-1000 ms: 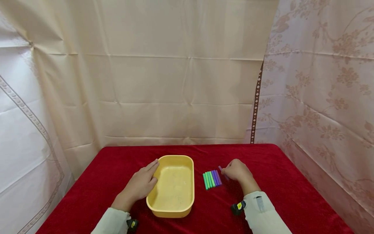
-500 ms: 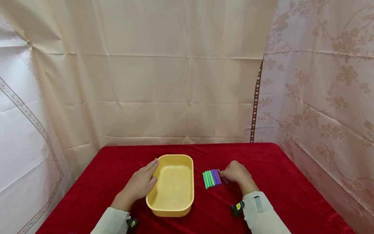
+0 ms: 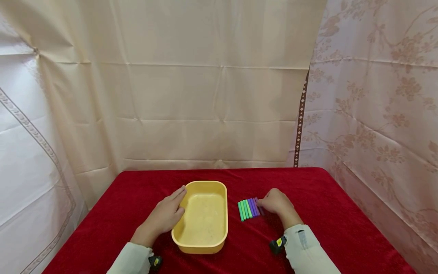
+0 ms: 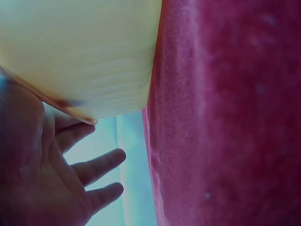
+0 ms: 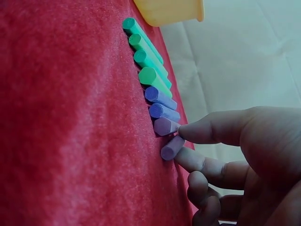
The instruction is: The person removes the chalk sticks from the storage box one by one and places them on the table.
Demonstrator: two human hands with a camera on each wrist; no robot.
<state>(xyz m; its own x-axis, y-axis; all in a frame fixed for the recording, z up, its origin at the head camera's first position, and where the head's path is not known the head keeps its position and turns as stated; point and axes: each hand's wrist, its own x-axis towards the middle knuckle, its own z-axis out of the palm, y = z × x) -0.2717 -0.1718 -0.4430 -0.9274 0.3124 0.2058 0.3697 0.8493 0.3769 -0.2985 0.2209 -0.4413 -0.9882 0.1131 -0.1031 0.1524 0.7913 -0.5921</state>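
Observation:
A yellow plastic tub (image 3: 202, 249) stands on the red cloth. My left hand (image 3: 163, 214) rests along its left rim with straight fingers, the thumb over the inner side. In the left wrist view, several fingers of the left hand (image 4: 51, 165) spread loosely beside the tub wall (image 4: 103, 61). To the right of the tub, green crayons (image 3: 244, 210) and purple crayons (image 3: 253, 207) lie side by side in a row. At the row's right end, my right hand (image 3: 276, 202) pinches the last purple crayon (image 5: 172, 148) between thumb and index finger, close beside its neighbour (image 5: 164, 127).
Red velvet cloth (image 3: 318, 220) covers the table around the tub and crayons. A beige curtain (image 3: 205, 95) hangs behind the table's far edge, and a floral curtain (image 3: 386, 114) hangs on the right.
My right hand has brought the last purple crayon leftward and straightened it from a slant to lie against the row's end. The left hand and tub have stayed put.

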